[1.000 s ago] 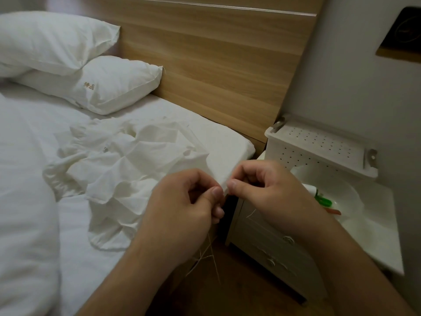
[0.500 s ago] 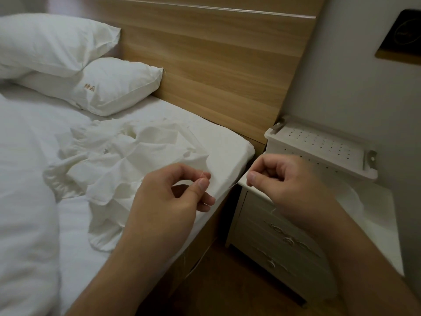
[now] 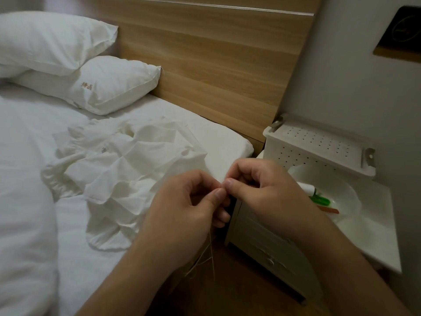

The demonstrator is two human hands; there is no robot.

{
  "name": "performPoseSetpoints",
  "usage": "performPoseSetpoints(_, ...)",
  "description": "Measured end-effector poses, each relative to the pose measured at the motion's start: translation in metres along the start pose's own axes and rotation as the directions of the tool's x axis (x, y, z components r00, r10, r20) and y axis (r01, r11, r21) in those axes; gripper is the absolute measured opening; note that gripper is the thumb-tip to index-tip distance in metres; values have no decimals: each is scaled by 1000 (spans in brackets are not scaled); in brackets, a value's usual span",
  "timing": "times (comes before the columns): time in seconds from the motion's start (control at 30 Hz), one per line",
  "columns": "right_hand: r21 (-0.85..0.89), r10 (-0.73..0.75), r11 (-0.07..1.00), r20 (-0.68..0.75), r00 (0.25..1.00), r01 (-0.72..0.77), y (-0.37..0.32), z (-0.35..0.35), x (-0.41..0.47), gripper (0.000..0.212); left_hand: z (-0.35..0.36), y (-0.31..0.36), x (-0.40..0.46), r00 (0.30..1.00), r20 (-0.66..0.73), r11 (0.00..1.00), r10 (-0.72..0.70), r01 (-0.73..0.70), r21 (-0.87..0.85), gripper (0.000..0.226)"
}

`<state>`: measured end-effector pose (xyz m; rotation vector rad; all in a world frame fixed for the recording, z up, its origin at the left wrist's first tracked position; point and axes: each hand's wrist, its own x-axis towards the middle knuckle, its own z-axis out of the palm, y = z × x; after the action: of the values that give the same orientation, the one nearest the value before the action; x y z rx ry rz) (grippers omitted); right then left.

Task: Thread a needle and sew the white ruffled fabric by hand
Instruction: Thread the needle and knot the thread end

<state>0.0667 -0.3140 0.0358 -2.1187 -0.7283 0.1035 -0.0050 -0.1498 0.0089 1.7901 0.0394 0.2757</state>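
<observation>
Near the bed edge: left hand (image 3: 182, 208) and right hand (image 3: 262, 190) meet, fingertips pinched on thread (image 3: 210, 254); needle too small to see.
Fabric: white ruffled fabric (image 3: 118, 174) lies unheld, far left.
Risk: dangling thread could tangle or slip free.
Room: bed (image 3: 34, 144), wooden headboard (image 3: 216, 65), nightstand (image 3: 369, 236) right.
</observation>
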Motion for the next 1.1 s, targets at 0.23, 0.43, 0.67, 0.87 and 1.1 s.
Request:
performPoseSetpoints(0.23,58,62,996,37,997,-65,6,-14,-1,12,-7,0,3,995,-96,999,-29,27,-24,16)
performPoseSetpoints(0.43,83,89,993,-46,995,-85,14,-29,-3,15,-13,-4,7,986,-160,997,-39,28,-68,16)
performPoseSetpoints(0.67,26,59,998,-29,998,-58,9,-18,-2,13,-11,3,3,995,-92,986,-45,29,-165,13)
performPoseSetpoints(0.87,-20,-1,1000,29,1000,1,1,-3,-2,13,-4,1,1,999,31,991,22,-18,-135,10)
performPoseSetpoints(1.1,-95,77,993,68,995,-70,6,-10,-2,13,-8,3,3,991,-132,986,7,-29,-167,15)
